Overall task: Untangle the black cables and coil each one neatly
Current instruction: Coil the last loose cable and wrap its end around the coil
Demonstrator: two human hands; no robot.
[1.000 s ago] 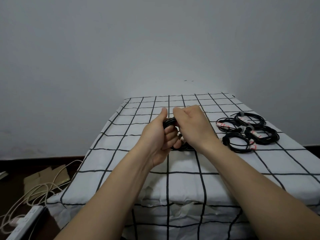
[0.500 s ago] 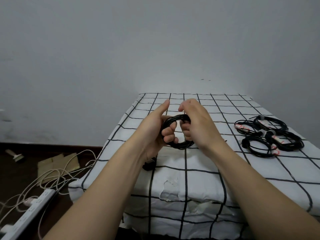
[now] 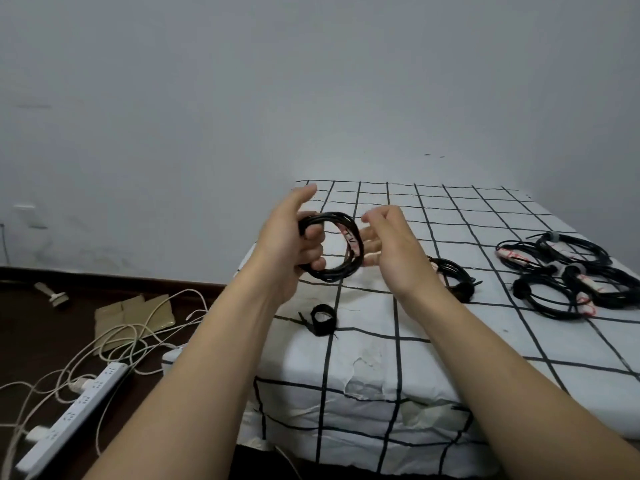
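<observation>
**Black cable coil [image 3: 332, 276] held off the bed, one hand gripping it**

Nearest, on the floor at the left, a white power strip [image 3: 79, 403] lay among pale cords, no part of the job. Near the front edge of the bed [image 3: 381, 341] sat a small black strap [image 3: 323, 319], curled into a loop, probably kept within reach to bind the coil. Above it the left hand [image 3: 287, 244] gripped the coil's left side, fingers curled through the ring and thumb raised. It held the coil upright in the air, likely so the turns would not spring apart. The right hand [image 3: 388, 251] was open, fingers loosely extended just beside the coil's right edge; whether they touched it could not be told. Behind the right wrist lay a tied coil [image 3: 453, 277], and farther right a cluster of coiled cables [image 3: 573, 270], likely set aside as done.
</observation>
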